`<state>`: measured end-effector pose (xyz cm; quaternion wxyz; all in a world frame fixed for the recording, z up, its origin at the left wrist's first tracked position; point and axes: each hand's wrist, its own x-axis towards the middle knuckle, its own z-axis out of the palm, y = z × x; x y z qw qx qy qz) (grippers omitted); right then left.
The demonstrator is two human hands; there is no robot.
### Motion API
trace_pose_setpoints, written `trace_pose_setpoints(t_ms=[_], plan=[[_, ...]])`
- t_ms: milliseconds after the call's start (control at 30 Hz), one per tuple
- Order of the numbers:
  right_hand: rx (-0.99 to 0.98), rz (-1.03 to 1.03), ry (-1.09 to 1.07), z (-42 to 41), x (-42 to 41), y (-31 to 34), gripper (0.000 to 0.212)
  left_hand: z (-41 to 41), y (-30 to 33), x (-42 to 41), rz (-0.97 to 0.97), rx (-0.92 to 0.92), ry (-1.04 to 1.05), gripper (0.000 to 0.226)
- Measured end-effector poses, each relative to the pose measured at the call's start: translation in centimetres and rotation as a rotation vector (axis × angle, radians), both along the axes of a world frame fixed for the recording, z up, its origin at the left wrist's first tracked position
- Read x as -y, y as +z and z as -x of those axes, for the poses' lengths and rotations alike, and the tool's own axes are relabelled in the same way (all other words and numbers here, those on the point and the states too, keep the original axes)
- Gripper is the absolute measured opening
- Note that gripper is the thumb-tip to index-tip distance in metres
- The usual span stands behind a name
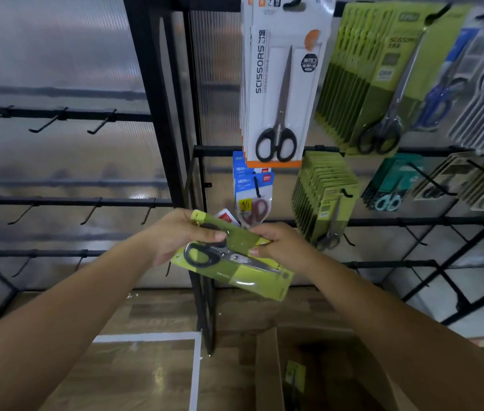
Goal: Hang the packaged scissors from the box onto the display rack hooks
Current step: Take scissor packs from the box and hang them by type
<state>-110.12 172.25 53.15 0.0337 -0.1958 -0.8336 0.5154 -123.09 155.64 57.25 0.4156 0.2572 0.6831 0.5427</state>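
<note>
Green packs: two lime-green packaged scissors (235, 256) held at mid-frame, in front of the display rack (353, 222) and above the cardboard box (309, 372); the lower pack lies nearly flat and shows black handles and steel blades pointing right, while the upper pack overlaps it at a tilt.
Left hand (175, 235): fingers curled round the handle end of the packs, thumb across the upper one — a closed hold.
Right hand (279, 244): fingertips pinch the right end of the upper pack, thumb beneath its edge.
Box: open, at the lower right; one more green pack (294, 376) lies inside, dim.
White pack (282, 84): hangs from a top hook, printed "SCISSORS", black-handled pair behind clear film, others stacked behind it.
Blue packs (252, 188): small, hanging just below the white one, directly behind the hands.
Green rows (362, 81): matching lime packs fill hooks to the right, on two levels.
Far right: blue, grey and teal packs on further hooks — blurred.
Empty hooks (48, 123): black pegs on the rails at the left.
Floor (152, 336): wood-patterned, with white tape lines.
</note>
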Motion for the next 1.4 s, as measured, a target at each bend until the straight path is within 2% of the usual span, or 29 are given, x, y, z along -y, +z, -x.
trace_pose_setpoints(t_ms=[67,133,167,200,233,300,333,400,500,633,700,833,867,933,1033,1133,1233,1400], plan=[[-0.106,-0.105,-0.159,0.1,0.5,0.2,0.040,-0.2,0.0,-0.6,-0.025,0.011,0.044,0.014],[-0.135,-0.334,-0.412,-0.5,0.1,0.0,0.048,-0.1,0.1,-0.6,-0.084,0.100,0.149,0.013],[-0.113,-0.313,-0.531,-1.1,-0.4,-0.2,0.056,0.1,0.0,-0.5,-0.119,0.157,0.200,0.015],[-0.071,-0.135,-0.612,-1.7,-0.8,-0.3,0.062,0.3,-0.1,-0.4,-0.147,0.207,0.234,0.018],[-0.036,0.142,-0.633,-2.3,-1.2,-0.4,0.062,0.3,-0.3,-0.4,-0.167,0.249,0.255,0.020],[0.042,0.641,-0.520,-3.1,-1.6,-0.6,0.045,0.0,-0.5,-0.7,-0.191,0.298,0.256,0.024],[0.037,0.790,-0.475,-3.4,-1.7,-0.8,0.036,-0.3,-0.6,-0.9,-0.193,0.301,0.244,0.026],[-0.084,0.961,-0.537,-3.6,-2.2,-1.1,0.018,-1.2,-0.8,-1.7,-0.194,0.294,0.212,0.029],[-0.269,0.993,-0.666,-4.3,-3.1,-1.0,0.005,-2.1,-1.2,-2.9,-0.175,0.192,0.177,0.028],[-0.441,0.752,-0.766,-6.1,-4.9,0.3,0.010,-2.8,-1.7,-4.2,-0.031,-0.130,0.110,0.020],[-0.511,0.631,-0.788,-6.5,-5.8,1.6,0.014,-3.4,-1.8,-4.9,-0.013,-0.225,0.062,0.020],[-0.569,0.586,-0.826,-6.8,-8.0,3.4,0.018,-3.9,-1.9,-5.9,0.003,-0.335,-0.033,0.005],[-0.585,0.585,-0.821,-6.9,-8.7,3.6,0.021,-3.8,-2.0,-6.1,0.006,-0.365,-0.016,0.012],[-0.537,0.491,-0.813,-7.2,-10.1,3.7,0.025,-3.7,-1.9,-6.4,0.015,-0.415,0.023,0.026],[-0.379,0.200,-0.798,-7.1,-12.4,3.3,0.026,-4.0,-1.5,-7.1,-0.005,-0.460,0.044,0.030],[-0.249,-0.052,-0.675,-6.7,-14.5,3.0,0.030,-4.9,-1.3,-8.1,-0.017,-0.483,0.061,0.029],[-0.272,-0.180,-0.642,-6.5,-15.6,2.4,0.041,-5.7,-1.4,-8.6,-0.026,-0.493,0.106,0.028],[-0.259,-0.380,-0.533,-6.3,-15.8,0.7,0.030,-6.1,-1.5,-8.9,0.014,-0.506,0.192,0.026]])
